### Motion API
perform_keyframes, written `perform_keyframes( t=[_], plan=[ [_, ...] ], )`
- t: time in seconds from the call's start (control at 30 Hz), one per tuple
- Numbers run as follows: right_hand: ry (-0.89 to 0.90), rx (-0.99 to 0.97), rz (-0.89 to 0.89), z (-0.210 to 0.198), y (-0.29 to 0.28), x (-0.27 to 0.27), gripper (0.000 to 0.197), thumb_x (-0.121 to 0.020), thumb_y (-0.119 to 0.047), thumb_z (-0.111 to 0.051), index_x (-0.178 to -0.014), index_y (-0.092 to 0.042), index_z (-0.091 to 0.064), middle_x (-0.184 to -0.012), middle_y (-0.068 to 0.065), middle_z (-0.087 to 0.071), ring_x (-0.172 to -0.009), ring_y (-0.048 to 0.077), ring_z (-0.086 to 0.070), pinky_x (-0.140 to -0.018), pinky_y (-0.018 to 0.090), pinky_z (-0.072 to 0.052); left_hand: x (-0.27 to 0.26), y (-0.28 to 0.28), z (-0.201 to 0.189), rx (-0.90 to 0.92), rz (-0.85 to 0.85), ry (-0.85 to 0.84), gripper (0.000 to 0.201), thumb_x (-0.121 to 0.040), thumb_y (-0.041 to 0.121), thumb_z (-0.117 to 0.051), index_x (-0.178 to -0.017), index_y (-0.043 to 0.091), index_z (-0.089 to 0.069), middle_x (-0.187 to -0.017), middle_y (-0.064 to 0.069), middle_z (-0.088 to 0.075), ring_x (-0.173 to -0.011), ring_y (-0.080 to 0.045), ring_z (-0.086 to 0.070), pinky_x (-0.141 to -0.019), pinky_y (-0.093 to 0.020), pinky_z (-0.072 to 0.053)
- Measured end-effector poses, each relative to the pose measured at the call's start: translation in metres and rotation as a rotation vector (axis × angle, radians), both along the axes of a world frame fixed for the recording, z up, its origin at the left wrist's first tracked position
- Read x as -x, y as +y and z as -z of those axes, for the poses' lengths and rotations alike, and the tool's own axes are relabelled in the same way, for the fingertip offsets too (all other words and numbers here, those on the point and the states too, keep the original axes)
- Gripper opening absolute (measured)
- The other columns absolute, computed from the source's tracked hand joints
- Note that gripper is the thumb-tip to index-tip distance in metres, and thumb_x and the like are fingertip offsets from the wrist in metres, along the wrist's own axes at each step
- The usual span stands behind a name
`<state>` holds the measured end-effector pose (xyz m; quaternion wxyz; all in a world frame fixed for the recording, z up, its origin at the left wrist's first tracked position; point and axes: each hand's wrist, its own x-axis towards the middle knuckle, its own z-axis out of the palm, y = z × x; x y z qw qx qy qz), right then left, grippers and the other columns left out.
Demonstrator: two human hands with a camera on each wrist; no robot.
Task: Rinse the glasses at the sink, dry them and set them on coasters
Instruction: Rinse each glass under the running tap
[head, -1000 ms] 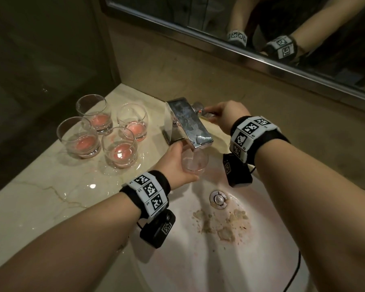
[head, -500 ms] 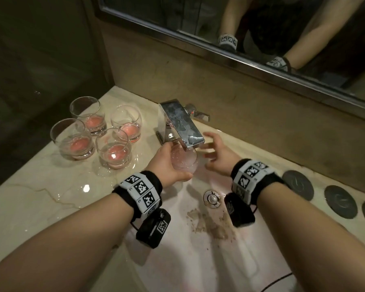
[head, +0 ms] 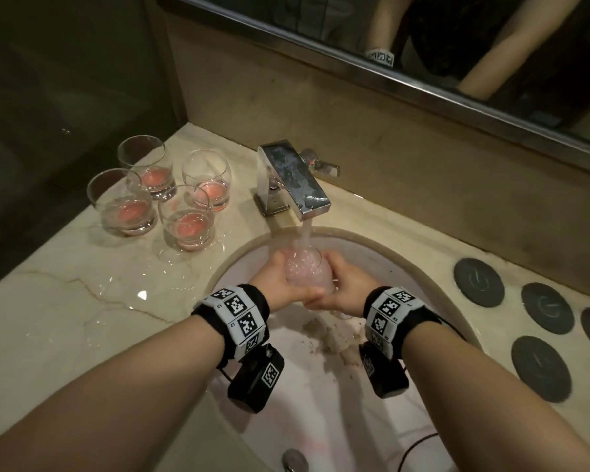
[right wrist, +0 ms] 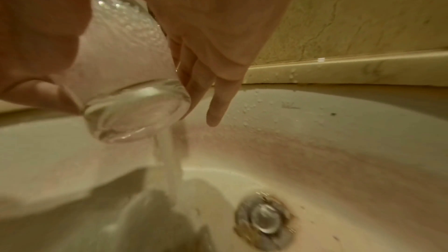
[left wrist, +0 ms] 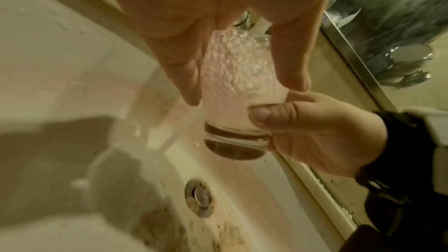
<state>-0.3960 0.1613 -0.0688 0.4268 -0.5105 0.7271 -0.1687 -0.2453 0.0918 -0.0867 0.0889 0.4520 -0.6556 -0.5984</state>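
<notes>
Glass [head: 308,271] upright under the tap [head: 295,180] — left hand [head: 280,282] and right hand [head: 346,284] each wrap it, grips curled from opposite sides.

A beige marble counter [head: 48,321] with thin brown veins fills the lower left and carries small puddles that catch a bright glint of light. Along its back edge rises a tan stone backsplash [head: 406,137], cracked in fine lines in the right wrist view. Above the backsplash hangs a mirror [head: 491,35] in a metal frame [head: 423,86]. At the counter's left end a dark glass panel [head: 65,63] stands, meeting the backsplash at the back left corner. The room is dim, with warm yellowish light. In the left wrist view the mirror frame runs along the right, with blurred shiny items reflected.
</notes>
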Motion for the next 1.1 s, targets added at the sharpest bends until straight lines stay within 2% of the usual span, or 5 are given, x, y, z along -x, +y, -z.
perform_keyframes(
  t=[0.1, 0.6, 0.8, 0.93, 1.1],
  plan=[
    [0.054, -0.070, -0.051, 0.001, 0.015, 0.007, 0.092, -0.067, -0.034, -0.084, -0.139, -0.023, -0.029, -0.124, -0.002, -0.054, -0.102, 0.015, -0.056, -0.078, 0.021, -0.048, -0.004, 0.010, 0.007, -0.066, 0.059, -0.036, 0.107, -0.055, 0.045, -0.087, -0.138, 0.011, -0.029, -0.121, 0.002, -0.052, -0.108, -0.014, -0.054, -0.096, -0.028, -0.045],
    [0.674, -0.260, -0.315, -0.051, 0.015, 0.031, 0.088, -0.064, -0.052, -0.077, -0.137, -0.026, -0.033, -0.133, -0.001, -0.043, -0.108, 0.024, -0.054, -0.087, 0.035, -0.048, -0.024, 0.022, -0.010, -0.011, 0.128, -0.227, 0.078, -0.077, 0.043, -0.072, -0.140, 0.015, -0.036, -0.141, -0.005, -0.042, -0.124, -0.020, -0.047, -0.103, -0.039, -0.042],
    [0.425, -0.121, -0.058, -0.035, 0.014, 0.023, 0.089, -0.066, -0.037, -0.081, -0.137, -0.020, -0.030, -0.128, 0.002, -0.054, -0.101, 0.018, -0.057, -0.085, 0.030, -0.048, -0.028, 0.016, -0.013, 0.048, 0.096, -0.233, 0.073, -0.079, 0.042, -0.070, -0.138, 0.014, -0.037, -0.139, -0.006, -0.044, -0.127, -0.019, -0.044, -0.105, -0.034, -0.038],
    [0.308, -0.096, 0.007, -0.014, 0.008, 0.012, 0.088, -0.074, -0.030, -0.079, -0.141, -0.018, -0.023, -0.132, 0.002, -0.049, -0.086, 0.011, -0.054, -0.061, 0.013, -0.043, -0.033, 0.008, -0.008, 0.072, 0.078, -0.240, 0.074, -0.078, 0.043, -0.070, -0.139, 0.015, -0.037, -0.138, -0.002, -0.045, -0.125, -0.017, -0.044, -0.104, -0.032, -0.037],
    [0.264, -0.066, 0.015, 0.004, -0.008, 0.002, 0.089, -0.074, -0.026, -0.079, -0.141, -0.017, -0.022, -0.136, 0.003, -0.047, -0.117, 0.020, -0.051, -0.096, 0.029, -0.042, -0.036, -0.001, -0.006, 0.098, 0.075, -0.233, 0.077, -0.077, 0.041, -0.072, -0.140, 0.014, -0.035, -0.140, -0.004, -0.043, -0.127, -0.019, -0.043, -0.103, -0.029, -0.034]
  ],
)
